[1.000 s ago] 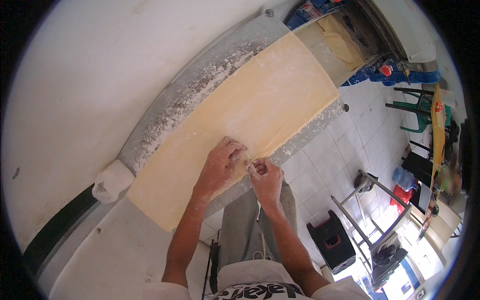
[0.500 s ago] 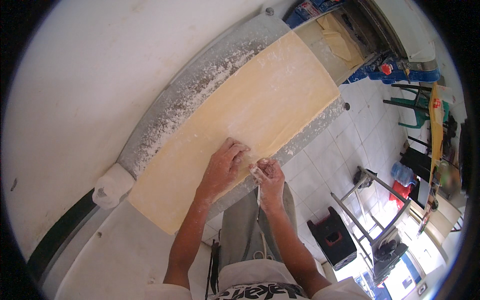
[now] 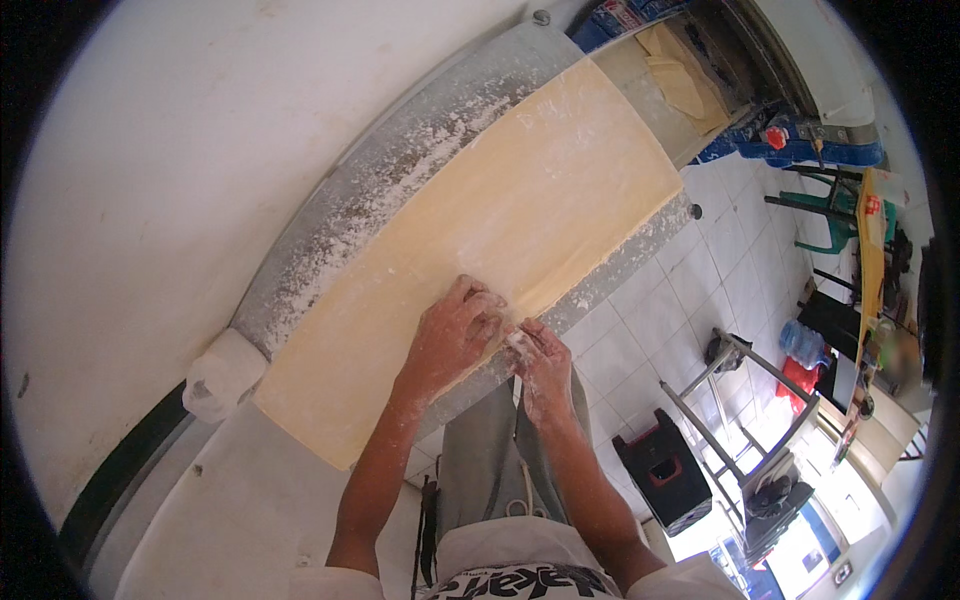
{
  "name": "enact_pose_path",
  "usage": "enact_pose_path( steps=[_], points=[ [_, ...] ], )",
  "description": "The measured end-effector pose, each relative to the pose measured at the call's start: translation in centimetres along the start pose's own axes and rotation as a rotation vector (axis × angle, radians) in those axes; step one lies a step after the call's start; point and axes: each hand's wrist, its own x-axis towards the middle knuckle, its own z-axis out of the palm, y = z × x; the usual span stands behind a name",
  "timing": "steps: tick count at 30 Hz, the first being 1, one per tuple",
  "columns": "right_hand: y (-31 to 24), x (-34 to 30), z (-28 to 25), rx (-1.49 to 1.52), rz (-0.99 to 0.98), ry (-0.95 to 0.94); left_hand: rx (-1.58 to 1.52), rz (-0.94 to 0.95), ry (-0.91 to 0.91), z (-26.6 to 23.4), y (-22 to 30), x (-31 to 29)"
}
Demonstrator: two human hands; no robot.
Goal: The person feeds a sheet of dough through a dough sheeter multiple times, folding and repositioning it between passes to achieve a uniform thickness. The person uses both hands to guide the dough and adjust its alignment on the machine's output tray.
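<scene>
Yellow dough sheet point(image 3: 520, 190), likely soft, tearable; hold along near desk edge point(image 3: 582, 305); left hand point(image 3: 452, 335), right hand point(image 3: 541, 370) curled, grip unclear.

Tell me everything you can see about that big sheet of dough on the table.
The dough sheet is thin, pale yellow and roughly rectangular, with patchy white flour on its surface. It lies largely flat on the grey tabletop, running from lower left to upper right. Loose flour lines its far long side. The left hand is over its near part and seems to touch it; the right hand is at its near edge, though any pinch is hidden.
</scene>
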Motion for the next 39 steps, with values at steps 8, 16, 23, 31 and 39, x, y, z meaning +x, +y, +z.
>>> enact_pose_path(
  steps=[8,16,23,31,39],
  points=[
    [-1.2,0.4,-2.3,-0.263,0.063,-0.082,0.063,-0.020,-0.032,-0.3,0.7,0.0],
    [-6.8,2.4,-3.9,-0.766,-0.604,-0.194,0.561,-0.005,0.425,-0.6,-0.2,2.5],
    [-14.1,14.3,5.9,-1.352,-1.300,0.227,0.753,-0.268,0.341,1.6,-2.2,0.8],
    [-14.8,14.1,6.0,-1.114,-1.486,-0.583,0.755,-0.342,0.326,1.9,-0.3,-0.2],
    [-35.0,27.6,-8.8,-1.213,-1.118,0.326,0.339,0.043,0.552,4.9,8.2,12.3]
  ],
)
